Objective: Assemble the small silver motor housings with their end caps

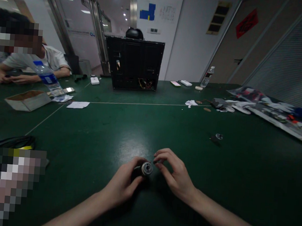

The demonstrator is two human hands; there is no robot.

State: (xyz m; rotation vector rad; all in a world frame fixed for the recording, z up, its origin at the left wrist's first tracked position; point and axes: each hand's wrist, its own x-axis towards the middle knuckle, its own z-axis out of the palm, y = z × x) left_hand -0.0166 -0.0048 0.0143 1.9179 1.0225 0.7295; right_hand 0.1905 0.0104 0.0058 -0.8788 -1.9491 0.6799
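Note:
My left hand [123,184] is wrapped round a small dark cylinder with a silver round end [145,169], held just above the green table [139,126]. My right hand [173,174] hovers at the cylinder's end, its thumb and forefinger pinched on a tiny dark piece that I cannot make out. The other fingers of that hand are curled loosely. Both forearms come in from the bottom edge.
A small dark part with a pale disc [217,137] lies to the right. A black open computer case [134,64] stands at the back. A cardboard box [28,100], a water bottle [46,77] and a seated person [26,61] are at the left. Black cables [15,141] lie near left.

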